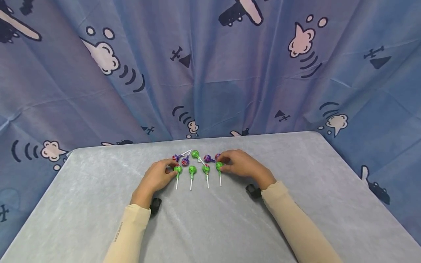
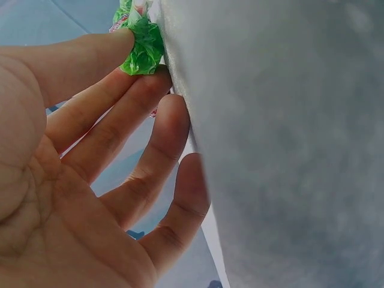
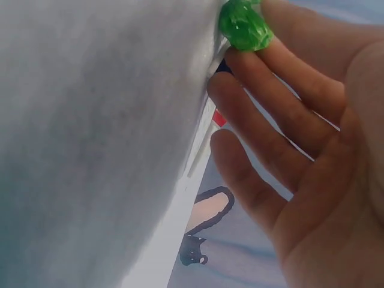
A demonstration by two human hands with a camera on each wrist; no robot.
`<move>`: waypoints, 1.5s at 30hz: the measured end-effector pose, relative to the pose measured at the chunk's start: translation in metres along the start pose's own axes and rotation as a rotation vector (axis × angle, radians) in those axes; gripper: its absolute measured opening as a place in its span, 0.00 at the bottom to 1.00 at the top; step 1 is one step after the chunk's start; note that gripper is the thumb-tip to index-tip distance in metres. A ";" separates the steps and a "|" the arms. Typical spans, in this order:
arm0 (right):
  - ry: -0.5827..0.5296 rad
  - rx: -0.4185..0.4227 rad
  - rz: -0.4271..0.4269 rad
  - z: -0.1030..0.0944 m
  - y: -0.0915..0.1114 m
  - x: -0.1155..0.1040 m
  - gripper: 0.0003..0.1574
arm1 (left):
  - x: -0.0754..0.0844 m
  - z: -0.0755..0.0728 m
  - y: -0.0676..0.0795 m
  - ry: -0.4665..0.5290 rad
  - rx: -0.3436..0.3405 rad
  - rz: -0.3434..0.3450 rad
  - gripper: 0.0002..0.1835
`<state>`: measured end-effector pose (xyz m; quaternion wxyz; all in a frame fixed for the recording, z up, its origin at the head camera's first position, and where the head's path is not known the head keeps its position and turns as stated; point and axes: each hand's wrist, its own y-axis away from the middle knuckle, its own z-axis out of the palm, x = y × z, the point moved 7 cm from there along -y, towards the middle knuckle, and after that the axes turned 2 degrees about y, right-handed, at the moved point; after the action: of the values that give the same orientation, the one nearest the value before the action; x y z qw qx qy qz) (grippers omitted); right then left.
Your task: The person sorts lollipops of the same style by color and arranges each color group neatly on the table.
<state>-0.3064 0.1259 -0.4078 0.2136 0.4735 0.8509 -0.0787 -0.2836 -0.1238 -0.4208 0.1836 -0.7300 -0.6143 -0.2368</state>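
Note:
A row of several green-wrapped lollipops lies on the table, white sticks toward me. My left hand (image 1: 158,176) pinches the green lollipop (image 1: 178,169) at the row's left end. In the left wrist view, the thumb presses its wrapper (image 2: 144,51) against the fingers, while the other fingers stay spread. At the right end, my right hand (image 1: 241,163) holds another green lollipop (image 1: 219,166) by its head, between thumb and fingertips; its green wrapper (image 3: 245,27) shows in the right wrist view. Between the hands lie two more green lollipops, one left (image 1: 192,170) and one right (image 1: 206,168).
Behind the row lie purple lollipops (image 1: 185,161) and one green lollipop (image 1: 195,154), their sticks at various angles. One purple lollipop (image 1: 217,156) is partly covered by the right hand. A grey cloth covers the table (image 1: 210,226); a blue patterned curtain (image 1: 210,91) hangs behind it.

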 end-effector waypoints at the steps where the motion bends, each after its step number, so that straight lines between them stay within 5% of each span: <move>1: 0.000 0.002 0.003 0.000 0.000 0.000 0.18 | 0.000 0.000 0.000 -0.002 -0.001 0.001 0.15; 45: -0.010 0.009 0.014 -0.003 0.003 0.002 0.19 | -0.001 0.000 -0.001 0.013 0.009 0.000 0.15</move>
<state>-0.3058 0.1297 -0.4056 0.2164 0.4801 0.8460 -0.0835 -0.2850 -0.1244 -0.4219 0.1910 -0.7275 -0.6141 -0.2389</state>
